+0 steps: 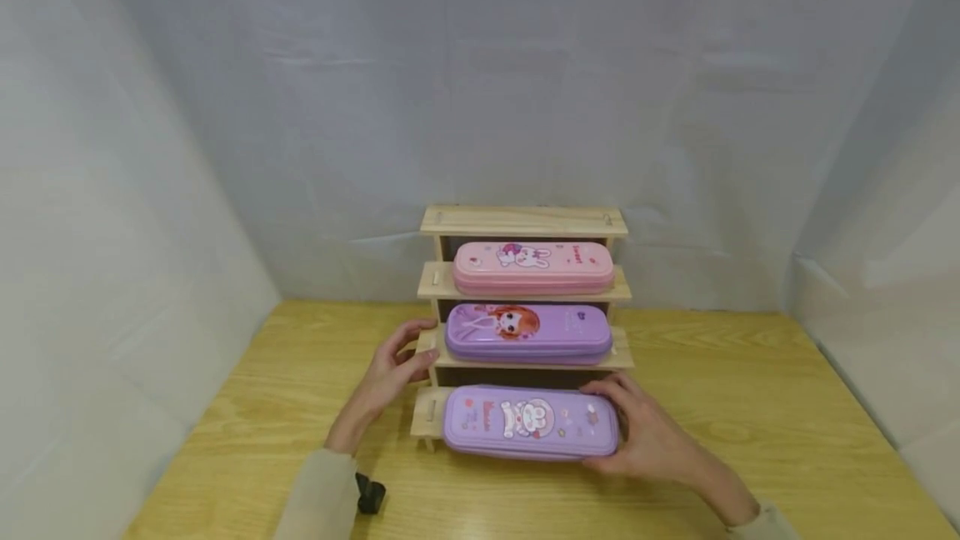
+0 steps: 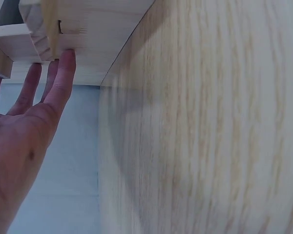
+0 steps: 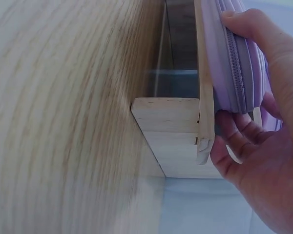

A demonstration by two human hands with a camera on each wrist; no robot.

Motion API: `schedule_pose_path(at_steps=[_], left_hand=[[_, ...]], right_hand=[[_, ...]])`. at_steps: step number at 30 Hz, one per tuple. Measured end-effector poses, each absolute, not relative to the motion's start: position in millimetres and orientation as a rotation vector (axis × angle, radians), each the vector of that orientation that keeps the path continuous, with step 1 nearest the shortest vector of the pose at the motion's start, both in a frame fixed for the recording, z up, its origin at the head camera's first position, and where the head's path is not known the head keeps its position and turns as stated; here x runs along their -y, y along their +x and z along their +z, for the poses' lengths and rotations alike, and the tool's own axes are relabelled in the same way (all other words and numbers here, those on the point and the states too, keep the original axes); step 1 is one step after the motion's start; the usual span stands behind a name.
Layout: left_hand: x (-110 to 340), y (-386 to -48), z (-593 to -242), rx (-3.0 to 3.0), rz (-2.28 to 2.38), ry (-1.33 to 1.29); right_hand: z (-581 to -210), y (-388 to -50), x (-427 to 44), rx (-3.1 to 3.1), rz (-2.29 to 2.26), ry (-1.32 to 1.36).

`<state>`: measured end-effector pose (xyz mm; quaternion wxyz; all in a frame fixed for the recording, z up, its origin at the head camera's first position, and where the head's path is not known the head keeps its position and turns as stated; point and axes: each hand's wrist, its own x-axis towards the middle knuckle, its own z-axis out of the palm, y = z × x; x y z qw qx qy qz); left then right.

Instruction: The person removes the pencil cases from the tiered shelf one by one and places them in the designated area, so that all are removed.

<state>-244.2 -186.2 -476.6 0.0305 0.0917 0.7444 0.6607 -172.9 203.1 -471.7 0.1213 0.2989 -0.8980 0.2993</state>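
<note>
A stepped wooden stand (image 1: 431,412) holds three zipped pencil cases, one per lower tier. My right hand (image 1: 647,433) grips the right end of the lilac pencil case (image 1: 487,442) with a rabbit print on the lowest tier. In the right wrist view, the thumb presses the case's zipper side (image 3: 232,63) and the other fingers are round its end and far side. At the stand's left, my left hand (image 1: 392,367) holds the end of the tier above, thumb on the board. Its fingertips (image 2: 67,61) touch the wooden side in the left wrist view.
On the middle tier lies a purple pencil case (image 1: 566,327) with a red-haired girl print. Above it is a pink pencil case (image 1: 487,273) with rabbits. A small black object (image 1: 370,494) is by the left sleeve. Pale cloth (image 1: 525,107) surrounds the wooden table (image 1: 712,407).
</note>
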Motion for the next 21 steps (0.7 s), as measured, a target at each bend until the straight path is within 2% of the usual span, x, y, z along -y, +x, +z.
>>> schedule_pose_path(at_steps=[21], left_hand=[[185.9, -240.8, -473.3, -2.297, 2.034, 0.282]], right_hand=[[-475.2, -171.7, -231.6, 2.586, 1.011, 0.918]])
